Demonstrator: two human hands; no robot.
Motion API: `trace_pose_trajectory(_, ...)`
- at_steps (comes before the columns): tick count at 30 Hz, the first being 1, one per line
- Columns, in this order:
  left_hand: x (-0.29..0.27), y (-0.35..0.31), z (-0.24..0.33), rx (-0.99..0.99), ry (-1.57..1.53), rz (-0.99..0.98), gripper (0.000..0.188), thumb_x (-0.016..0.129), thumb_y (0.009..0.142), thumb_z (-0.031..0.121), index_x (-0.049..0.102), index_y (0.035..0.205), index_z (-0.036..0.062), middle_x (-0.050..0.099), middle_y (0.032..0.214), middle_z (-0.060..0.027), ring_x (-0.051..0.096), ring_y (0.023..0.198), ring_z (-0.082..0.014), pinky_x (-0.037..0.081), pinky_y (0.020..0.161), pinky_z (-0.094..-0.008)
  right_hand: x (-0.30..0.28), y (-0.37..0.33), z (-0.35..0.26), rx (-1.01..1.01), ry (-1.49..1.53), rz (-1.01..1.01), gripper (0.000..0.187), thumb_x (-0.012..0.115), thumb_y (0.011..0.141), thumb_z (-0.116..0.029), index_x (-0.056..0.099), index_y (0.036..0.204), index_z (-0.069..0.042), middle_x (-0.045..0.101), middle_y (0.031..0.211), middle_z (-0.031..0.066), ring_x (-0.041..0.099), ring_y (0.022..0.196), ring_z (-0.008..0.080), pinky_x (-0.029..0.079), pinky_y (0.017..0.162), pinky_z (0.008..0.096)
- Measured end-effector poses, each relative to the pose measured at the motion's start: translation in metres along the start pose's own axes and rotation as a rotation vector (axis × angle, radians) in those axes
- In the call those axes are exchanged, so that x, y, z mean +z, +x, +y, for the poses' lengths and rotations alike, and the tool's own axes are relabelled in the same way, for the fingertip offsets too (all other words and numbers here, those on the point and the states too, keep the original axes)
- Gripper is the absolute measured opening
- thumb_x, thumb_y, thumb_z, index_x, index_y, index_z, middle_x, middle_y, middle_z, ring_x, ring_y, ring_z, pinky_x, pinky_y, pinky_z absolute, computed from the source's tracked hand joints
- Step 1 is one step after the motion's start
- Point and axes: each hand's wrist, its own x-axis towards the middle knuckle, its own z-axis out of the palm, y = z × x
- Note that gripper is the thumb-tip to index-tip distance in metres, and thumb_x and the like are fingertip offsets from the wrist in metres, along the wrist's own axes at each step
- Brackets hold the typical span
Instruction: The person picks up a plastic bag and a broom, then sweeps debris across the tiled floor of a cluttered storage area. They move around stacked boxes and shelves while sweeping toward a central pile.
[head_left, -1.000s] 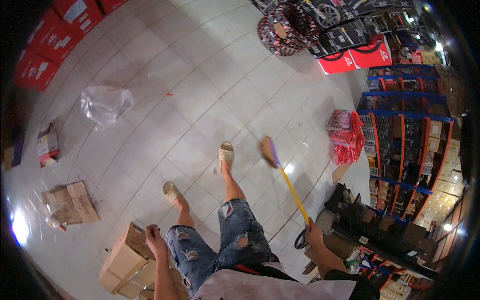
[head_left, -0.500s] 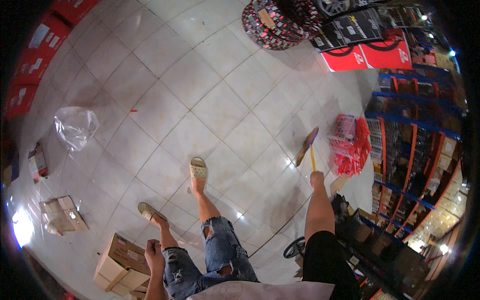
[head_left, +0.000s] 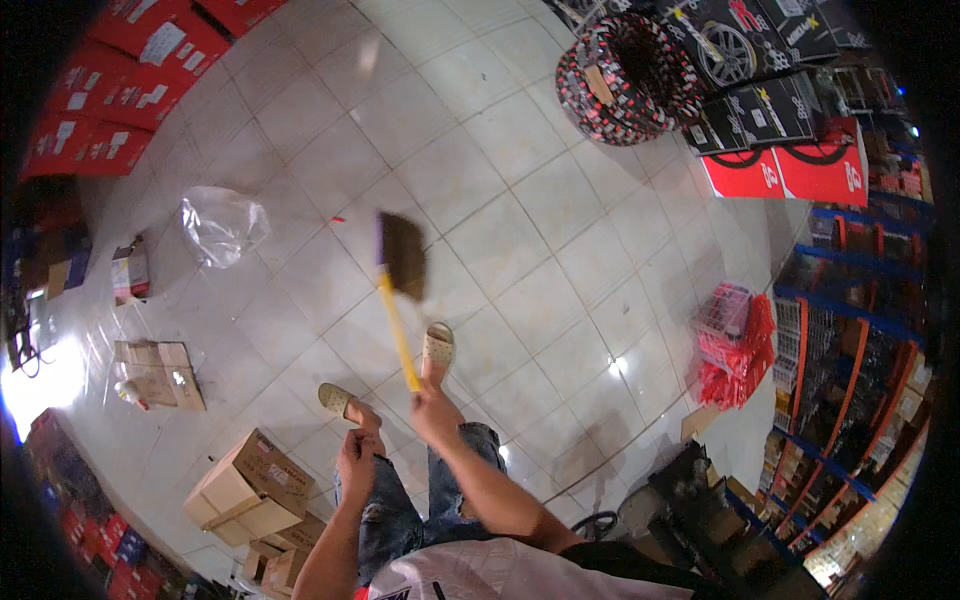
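Right hand (head_left: 436, 412) grips the broom (head_left: 397, 328), its brush (head_left: 404, 258) ahead and leftward.

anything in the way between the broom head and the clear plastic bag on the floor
Nothing visible blocks it: just a small red scrap lies on the floor between the broom head and the clear plastic bag, close to the direct line.

The right forearm (head_left: 500, 490) slants inward before the torso (head_left: 480, 570), right grip (head_left: 435, 412) closed; I can see the left grip (head_left: 355, 465) nearby, fingers (head_left: 357, 445) curled.
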Motion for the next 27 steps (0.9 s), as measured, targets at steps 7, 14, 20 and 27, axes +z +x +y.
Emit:
trace_pose_trajectory(7,-0.040,0.005,-0.007,0.045,0.082,0.202,0.015,0.055,0.094,0.013,0.062,0.099,-0.0002,0.067,0.087,-0.0145,0.063,0.082,-0.0260,0.050,0.077,-0.0361,0.072,0.061,-0.050,-0.277,0.093,-0.257,0.024,0.055,0.097,-0.025,0.062,0.107,-0.004,0.068,0.084,0.0225,0.066,0.080,0.0446,0.052,0.067,0.0517)
trace_pose_trajectory(14,-0.045,0.006,0.013,-0.002,-0.142,0.171,0.013,0.053,0.096,0.009,0.060,0.100,-0.0005,0.063,0.081,-0.0094,0.060,0.075,-0.0188,0.049,0.068,-0.0323,-0.168,-0.053,0.090,-0.485,-0.058,0.318,0.034,0.062,0.096,-0.019,0.065,0.129,-0.010,0.067,0.075,0.0138,0.063,0.062,0.0196,0.052,0.060,0.0332)
trace_pose_trajectory(20,-0.018,0.023,0.025,-0.198,-0.277,0.037,0.010,0.055,0.095,0.010,0.061,0.096,0.0009,0.062,0.078,-0.0099,0.063,0.067,-0.0189,0.049,0.063,-0.0337,-0.363,-0.090,0.167,0.148,-0.505,0.521,0.036,0.051,0.102,-0.026,0.060,0.131,-0.007,0.068,0.096,0.0265,0.067,0.088,0.0443,0.055,0.075,0.0480)
trace_pose_trajectory(27,-0.034,0.066,0.031,0.023,0.012,-0.010,0.021,0.059,0.092,0.018,0.062,0.098,-0.0012,0.066,0.089,-0.0226,0.065,0.084,-0.0400,0.051,0.077,-0.0433,-0.369,0.176,0.176,0.263,-0.471,0.677,0.028,0.050,0.098,-0.023,0.062,0.108,0.000,0.068,0.099,0.0274,0.065,0.092,0.0466,0.052,0.077,0.0546)
